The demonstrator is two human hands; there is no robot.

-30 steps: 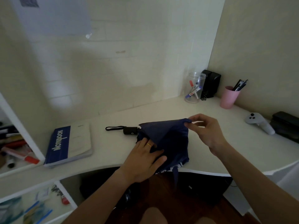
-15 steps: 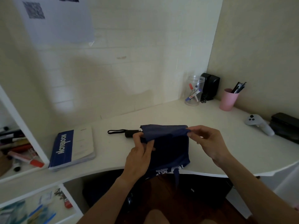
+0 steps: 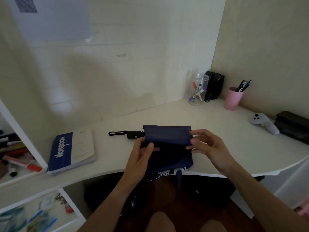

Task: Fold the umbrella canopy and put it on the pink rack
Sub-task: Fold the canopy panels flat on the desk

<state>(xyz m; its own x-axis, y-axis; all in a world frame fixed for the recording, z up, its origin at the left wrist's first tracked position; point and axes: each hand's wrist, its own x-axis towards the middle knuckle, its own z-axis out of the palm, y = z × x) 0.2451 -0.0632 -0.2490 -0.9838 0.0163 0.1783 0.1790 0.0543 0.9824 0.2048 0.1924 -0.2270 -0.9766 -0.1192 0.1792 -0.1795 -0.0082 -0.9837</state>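
A navy blue umbrella canopy (image 3: 167, 136) lies on the white desk (image 3: 234, 148), its lower part hanging over the front edge. The black handle (image 3: 133, 134) with its wrist strap sticks out to the left. My left hand (image 3: 142, 156) pinches the left edge of a fold in the fabric. Opposite it, my right hand (image 3: 207, 146) pinches the fold's right edge. The fold stands flat and straight between the two hands. No pink rack is in view.
A blue and white notebook (image 3: 71, 149) lies left of the umbrella. A clear jar (image 3: 198, 89), a black speaker (image 3: 214, 85) and a pink cup (image 3: 233, 100) of pens stand at the back right. A white controller (image 3: 264, 123) and a black case (image 3: 294, 126) lie at the right.
My left hand lifted off the flat fabric and took hold of the fold's left edge. Both hands have drawn a canopy panel into a straight, flat fold.
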